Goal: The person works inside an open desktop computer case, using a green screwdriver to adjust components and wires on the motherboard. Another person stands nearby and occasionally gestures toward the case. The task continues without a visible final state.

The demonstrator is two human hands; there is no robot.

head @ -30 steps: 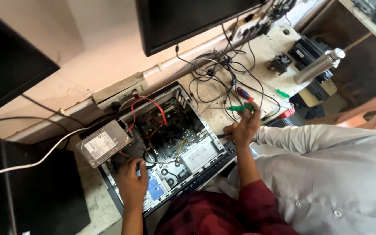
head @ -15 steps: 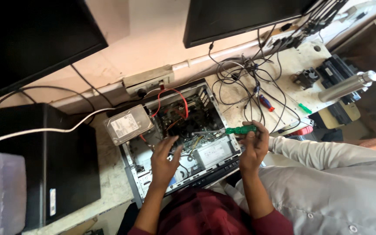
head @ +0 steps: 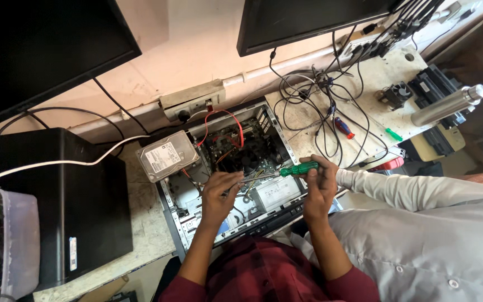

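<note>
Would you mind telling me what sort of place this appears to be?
Probably a computer repair bench: an opened desktop case lies on the worktop, a loose hard drive rests on its edge, and the right hand holds a green-handled screwdriver.

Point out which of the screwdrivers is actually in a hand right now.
The green-handled screwdriver, gripped by the right hand over the open computer case. The red-and-blue screwdriver and the small green one lie untouched on the bench among cables.

screwdriver tip (head: 248,180): hidden by left hand (head: 219,193) | monitors (head: 40,50): cut off at top
</note>
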